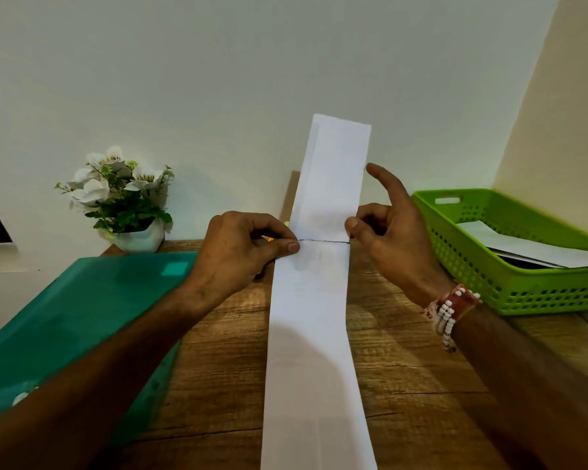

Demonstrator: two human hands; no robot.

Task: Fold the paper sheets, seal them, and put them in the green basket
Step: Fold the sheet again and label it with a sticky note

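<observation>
A long, narrow folded white paper strip (319, 300) is held up above the wooden table, running from the bottom edge up past the wall line. A thin dark band (323, 241) crosses its width. My left hand (241, 252) pinches the band at the strip's left edge. At the right edge my right hand (387, 239) pinches the band's other end, its index finger pointing up. The green basket (510, 279) stands at the right with folded white sheets (537, 249) lying inside.
A teal plastic folder (82, 310) lies on the left of the wooden table (404, 385). A white pot of white flowers (123, 198) stands against the wall at the back left. A brown board leans behind the strip.
</observation>
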